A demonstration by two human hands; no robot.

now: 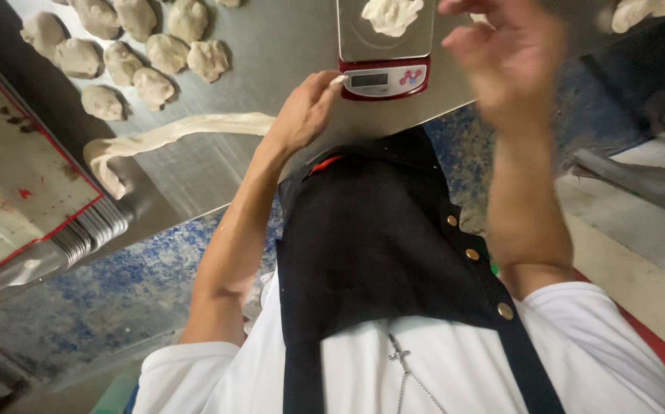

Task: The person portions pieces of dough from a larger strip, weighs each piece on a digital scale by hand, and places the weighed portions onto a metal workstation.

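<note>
The person's left hand (302, 115) rests at the near-left corner of a red-and-white digital scale (384, 78), its fingers (325, 83) pressed together and seeming to pinch a small white scrap of dough. The right hand (501, 61) hangs above the scale's right side, blurred, with fingers loosely curled and nothing visibly in them. A dough lump (391, 15) sits on the scale's steel platter (352, 46).

Pressing or nudging the scale with the left hand could likely upset the reading or shift the scale. The long dough rope (171, 134) ends near the edge of the steel worktop (286, 46) and might sag off it.

The platter holds only that one lump. The stacked trays (34, 192) to the left carry just specks and stains on top. Portioned dough balls (129, 54) lie bare on the worktop, clustered and touching
</note>
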